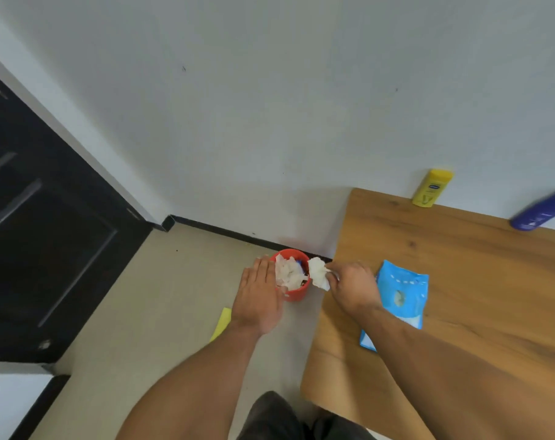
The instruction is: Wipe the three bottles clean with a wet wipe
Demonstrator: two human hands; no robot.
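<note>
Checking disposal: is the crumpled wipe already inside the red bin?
No, the right hand pinches the wipe by the red bin rim.

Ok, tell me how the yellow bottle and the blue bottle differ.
The yellow bottle is bright yellow, the blue bottle dark blue. The yellow bottle looks nearly upright; the blue bottle slants hard and is blurred. Both sit at the table's far edge by the wall.

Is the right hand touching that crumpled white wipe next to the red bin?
Touching. The head view shows the right hand pinching the crumpled wipe at its edge, holding it just beside the red bin.
</note>
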